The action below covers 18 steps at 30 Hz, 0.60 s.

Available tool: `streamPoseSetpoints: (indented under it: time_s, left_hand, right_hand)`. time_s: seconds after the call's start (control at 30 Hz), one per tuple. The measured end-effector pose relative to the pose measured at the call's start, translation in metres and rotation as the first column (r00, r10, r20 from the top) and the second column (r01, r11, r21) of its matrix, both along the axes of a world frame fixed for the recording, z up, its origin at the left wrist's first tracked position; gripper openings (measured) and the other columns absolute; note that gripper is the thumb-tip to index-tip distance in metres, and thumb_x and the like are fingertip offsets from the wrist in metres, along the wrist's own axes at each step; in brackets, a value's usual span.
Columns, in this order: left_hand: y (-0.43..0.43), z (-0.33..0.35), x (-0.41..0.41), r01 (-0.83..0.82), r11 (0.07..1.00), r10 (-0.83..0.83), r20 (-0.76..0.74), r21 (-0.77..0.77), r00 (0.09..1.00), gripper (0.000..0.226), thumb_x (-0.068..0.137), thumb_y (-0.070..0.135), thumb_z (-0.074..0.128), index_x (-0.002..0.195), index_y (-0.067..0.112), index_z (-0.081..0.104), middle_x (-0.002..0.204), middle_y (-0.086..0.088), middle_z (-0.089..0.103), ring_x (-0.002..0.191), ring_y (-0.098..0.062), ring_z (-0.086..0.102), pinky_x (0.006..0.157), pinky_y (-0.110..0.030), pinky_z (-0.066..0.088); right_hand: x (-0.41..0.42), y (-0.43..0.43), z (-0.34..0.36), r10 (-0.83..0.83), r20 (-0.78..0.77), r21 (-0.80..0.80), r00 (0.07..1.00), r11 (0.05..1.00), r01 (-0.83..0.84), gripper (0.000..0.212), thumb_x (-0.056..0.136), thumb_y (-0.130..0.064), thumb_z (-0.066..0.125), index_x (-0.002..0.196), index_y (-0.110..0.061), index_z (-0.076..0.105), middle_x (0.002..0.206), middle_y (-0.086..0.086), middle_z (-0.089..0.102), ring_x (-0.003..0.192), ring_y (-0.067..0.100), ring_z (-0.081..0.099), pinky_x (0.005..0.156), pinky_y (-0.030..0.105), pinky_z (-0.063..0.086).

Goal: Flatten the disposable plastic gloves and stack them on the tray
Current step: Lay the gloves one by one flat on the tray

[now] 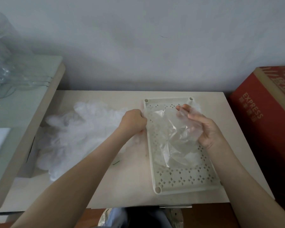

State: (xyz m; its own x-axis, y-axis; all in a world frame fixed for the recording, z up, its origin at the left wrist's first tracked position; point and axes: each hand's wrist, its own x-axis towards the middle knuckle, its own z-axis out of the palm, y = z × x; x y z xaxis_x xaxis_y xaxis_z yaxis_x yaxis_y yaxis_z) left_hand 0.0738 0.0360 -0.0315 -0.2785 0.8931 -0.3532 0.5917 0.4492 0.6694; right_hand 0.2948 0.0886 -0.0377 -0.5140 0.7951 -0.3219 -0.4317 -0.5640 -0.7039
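I can read just one word, EXPRESS, in pale capitals on the side of the red box [260, 122] at the right; the characters beside it are too blurred

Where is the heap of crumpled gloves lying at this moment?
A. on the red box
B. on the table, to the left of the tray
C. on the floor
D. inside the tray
B: the heap of gloves lies on the table, to the left of the tray; the left hand pinches one glove over the tray.
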Motion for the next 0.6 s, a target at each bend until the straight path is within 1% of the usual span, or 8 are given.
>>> streamPoseSetpoints:
  time_s: [0.1,0.17,0.3,0.33,0.4,0.5,0.57,0.6]
  left_hand:
    - [-0.003,-0.003,-0.006,-0.076,0.997,0.07,0.149,0.032,0.986,0.015,0.091,0.011,0.052,0.077,0.007,0.057,0.074,-0.012,0.069,0.069,-0.027,0.067,0.08,-0.042,0.057]
    - [-0.007,-0.005,-0.009,-0.115,0.993,0.106,0.219,0.027,0.97,0.014,0.092,0.017,0.057,0.08,0.01,0.056,0.074,-0.006,0.066,0.067,-0.024,0.066,0.082,-0.042,0.057]
    - [-0.012,0.003,-0.007,-0.258,0.955,0.238,0.144,0.143,0.96,0.027,0.095,0.039,0.051,0.094,0.012,0.052,0.082,-0.002,0.061,0.074,-0.023,0.062,0.073,-0.035,0.052]
    - [-0.014,0.008,-0.005,-0.305,0.931,0.274,0.166,0.199,0.947,0.031,0.096,0.042,0.046,0.089,0.013,0.052,0.078,0.0,0.058,0.072,-0.022,0.059,0.067,-0.033,0.049]
    - [-0.016,0.017,-0.004,-0.342,0.921,0.264,0.348,0.185,0.9,0.046,0.099,0.048,0.035,0.082,0.011,0.057,0.07,0.0,0.055,0.062,-0.018,0.053,0.056,-0.027,0.043]
    - [-0.017,0.023,-0.003,-0.101,0.995,0.069,0.623,0.016,0.779,0.079,0.093,0.068,0.019,0.084,0.006,0.068,0.075,-0.006,0.062,0.063,-0.017,0.056,0.06,-0.026,0.046]
    - [-0.015,0.022,-0.002,0.025,0.999,0.011,0.741,-0.038,0.671,0.096,0.077,0.082,0.022,0.1,0.001,0.068,0.091,-0.008,0.068,0.076,-0.019,0.063,0.069,-0.027,0.05]
    - [-0.014,0.022,0.0,0.04,0.998,0.007,0.777,-0.041,0.629,0.095,0.074,0.083,0.028,0.104,0.002,0.068,0.096,-0.009,0.069,0.08,-0.019,0.065,0.069,-0.026,0.051]
  right_hand:
    - [-0.001,-0.004,0.005,0.021,-0.065,0.012,0.998,1.0,-0.02,0.03,0.078,-0.002,0.055,0.105,-0.014,0.057,0.118,0.003,0.066,0.098,0.015,0.068,0.083,0.029,0.056]
    - [-0.002,-0.004,0.004,0.059,-0.194,0.022,0.979,0.998,-0.055,0.041,0.071,-0.003,0.072,0.108,-0.014,0.058,0.119,0.003,0.064,0.099,0.014,0.067,0.075,0.026,0.058]
    - [-0.004,0.001,-0.003,0.076,-0.396,-0.01,0.915,0.996,-0.087,0.048,0.067,0.0,0.081,0.11,-0.011,0.063,0.122,0.005,0.063,0.102,0.016,0.067,0.081,0.024,0.057]
    - [-0.004,0.002,-0.004,0.082,-0.4,-0.006,0.913,0.996,-0.092,0.048,0.067,0.0,0.081,0.11,-0.012,0.064,0.123,0.004,0.062,0.103,0.016,0.067,0.081,0.024,0.057]
    - [-0.004,0.003,-0.005,0.106,-0.346,0.04,0.932,0.994,-0.098,0.048,0.065,-0.005,0.085,0.108,-0.016,0.066,0.125,0.0,0.061,0.105,0.014,0.065,0.08,0.021,0.055]
    - [-0.005,0.001,-0.004,0.094,-0.252,0.075,0.963,0.994,-0.077,0.051,0.055,-0.006,0.09,0.102,-0.016,0.071,0.122,0.002,0.065,0.103,0.016,0.067,0.077,0.027,0.058]
    - [-0.005,-0.002,-0.003,0.122,-0.154,0.097,0.98,0.989,-0.108,0.044,0.062,-0.002,0.083,0.102,-0.017,0.071,0.124,0.003,0.065,0.105,0.019,0.067,0.074,0.031,0.059]
    - [-0.005,-0.003,-0.002,0.152,-0.088,0.114,0.985,0.983,-0.141,0.041,0.066,-0.003,0.079,0.104,-0.017,0.07,0.127,0.002,0.063,0.107,0.02,0.066,0.074,0.033,0.06]
